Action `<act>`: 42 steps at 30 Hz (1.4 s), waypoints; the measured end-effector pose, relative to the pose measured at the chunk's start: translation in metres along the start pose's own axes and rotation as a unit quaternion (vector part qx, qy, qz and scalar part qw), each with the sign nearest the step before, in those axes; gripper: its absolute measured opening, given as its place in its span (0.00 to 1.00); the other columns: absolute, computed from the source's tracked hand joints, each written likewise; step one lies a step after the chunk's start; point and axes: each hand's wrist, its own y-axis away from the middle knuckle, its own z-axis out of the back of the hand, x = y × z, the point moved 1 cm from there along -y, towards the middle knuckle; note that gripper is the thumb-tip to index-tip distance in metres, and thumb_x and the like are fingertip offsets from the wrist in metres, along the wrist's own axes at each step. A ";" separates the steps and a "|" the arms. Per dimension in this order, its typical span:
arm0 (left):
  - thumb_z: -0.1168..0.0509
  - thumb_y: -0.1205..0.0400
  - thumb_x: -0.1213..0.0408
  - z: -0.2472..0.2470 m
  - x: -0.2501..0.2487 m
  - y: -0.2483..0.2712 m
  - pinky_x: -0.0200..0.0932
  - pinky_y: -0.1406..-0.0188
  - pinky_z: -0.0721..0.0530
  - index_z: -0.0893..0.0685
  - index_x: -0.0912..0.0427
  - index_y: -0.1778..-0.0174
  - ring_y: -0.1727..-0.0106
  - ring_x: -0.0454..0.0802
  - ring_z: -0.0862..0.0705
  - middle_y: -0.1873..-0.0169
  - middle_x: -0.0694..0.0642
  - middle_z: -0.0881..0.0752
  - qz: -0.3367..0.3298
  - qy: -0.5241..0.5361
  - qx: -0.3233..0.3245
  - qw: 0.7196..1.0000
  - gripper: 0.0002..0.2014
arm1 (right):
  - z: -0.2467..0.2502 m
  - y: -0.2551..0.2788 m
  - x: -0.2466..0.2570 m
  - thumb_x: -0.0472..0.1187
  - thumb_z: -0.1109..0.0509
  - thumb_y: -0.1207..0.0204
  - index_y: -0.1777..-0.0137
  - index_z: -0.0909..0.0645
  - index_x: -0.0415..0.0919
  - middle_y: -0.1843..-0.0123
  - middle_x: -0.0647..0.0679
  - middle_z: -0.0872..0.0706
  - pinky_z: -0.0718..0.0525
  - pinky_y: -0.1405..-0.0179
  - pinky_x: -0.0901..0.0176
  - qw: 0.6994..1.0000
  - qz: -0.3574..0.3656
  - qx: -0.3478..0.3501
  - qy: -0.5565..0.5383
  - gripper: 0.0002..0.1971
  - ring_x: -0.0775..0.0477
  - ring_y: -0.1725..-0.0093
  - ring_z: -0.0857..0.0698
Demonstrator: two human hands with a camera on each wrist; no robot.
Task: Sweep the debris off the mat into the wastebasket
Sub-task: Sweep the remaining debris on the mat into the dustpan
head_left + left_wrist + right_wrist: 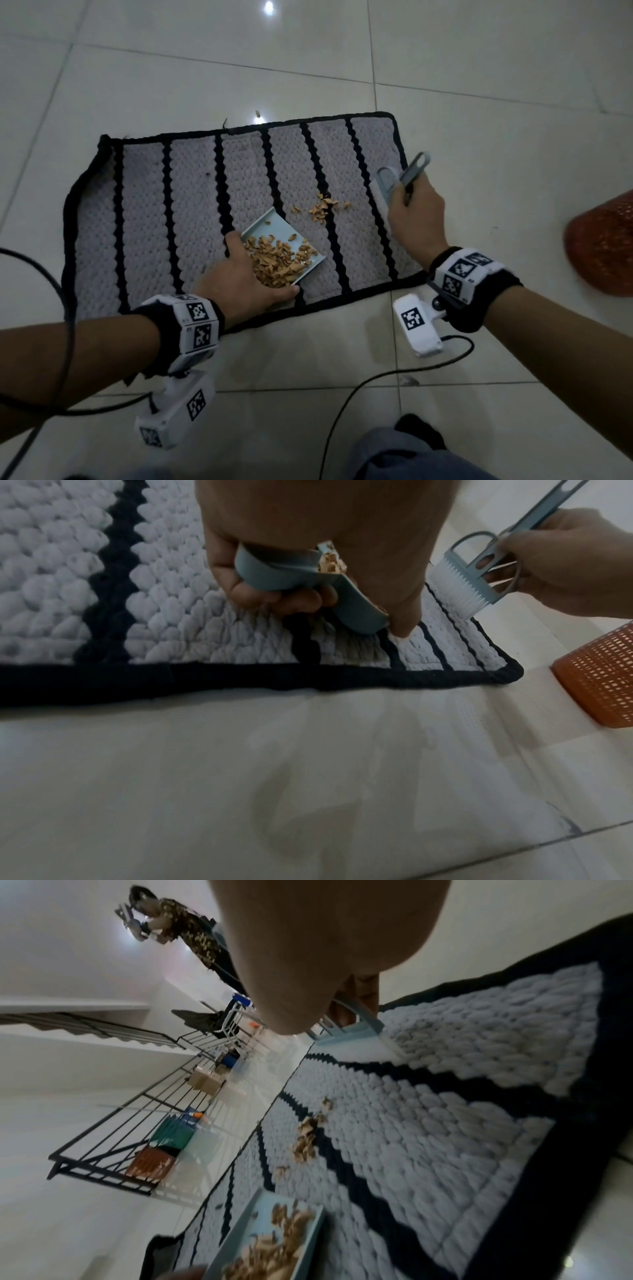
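I find the mat [212, 212], grey with black stripes and a black border, lying flat on the tiled floor [342, 359]. My left hand [236, 284] holds the pale blue dustpan [274, 226] on the mat near its front edge; the grip is curled round the pan's rear, thumb along one side wall, fingers wrapped under the handle as the left wrist view shows. The pan carries a heap of tan debris [277, 263]. A smaller scatter of loose scraps [320, 209] lies on the mat just beyond the pan's open lip, straddling a black stripe. One stray piece [257, 113] sits on the floor past the mat's far edge. My right hand [416, 219] is clamped on the small brush [387, 185], raised above the mat's right end, white bristles pointing down and clear of the scraps. The orange mesh wastebasket [606, 246] stands on the floor to the right of the mat, apart from it. Cables [359, 387] trail across the floor near me.
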 end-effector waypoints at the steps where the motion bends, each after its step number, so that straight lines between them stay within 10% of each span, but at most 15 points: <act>1: 0.22 0.40 0.31 0.001 0.000 -0.002 0.52 0.54 0.12 0.47 0.55 0.27 0.51 0.59 0.13 0.45 0.55 0.16 -0.005 -0.006 -0.002 1.000 0.57 | -0.005 0.002 0.001 0.45 0.41 0.14 0.45 0.24 0.41 0.64 0.54 0.19 0.32 0.75 0.73 1.000 0.002 0.002 0.003 0.08 0.58 0.68 0.23; 23: 0.27 0.42 0.25 0.018 0.012 -0.033 0.50 0.56 0.14 0.50 0.48 0.21 0.52 0.58 0.13 0.43 0.54 0.14 -0.063 -0.088 0.008 0.994 0.61 | -0.070 0.045 0.048 0.39 0.40 0.15 0.47 0.23 0.36 0.57 0.44 0.19 0.27 0.62 0.55 0.984 0.150 0.084 0.044 0.07 0.47 0.59 0.24; 32: 0.27 0.42 0.24 0.016 0.014 -0.034 0.50 0.58 0.13 0.51 0.47 0.20 0.54 0.57 0.13 0.45 0.54 0.14 -0.064 -0.096 0.002 0.993 0.62 | -0.056 0.054 0.058 0.34 0.38 0.16 0.56 0.26 0.38 0.67 0.54 0.29 0.32 0.71 0.74 0.983 0.175 0.051 -0.011 0.06 0.60 0.71 0.32; 42: 0.31 0.47 0.21 0.015 0.016 -0.033 0.56 0.55 0.11 0.49 0.46 0.21 0.54 0.55 0.11 0.46 0.52 0.13 -0.081 -0.060 -0.004 0.995 0.62 | -0.083 0.072 0.057 0.36 0.41 0.16 0.36 0.23 0.34 0.49 0.40 0.17 0.19 0.55 0.53 0.960 0.234 0.145 0.051 0.12 0.44 0.52 0.20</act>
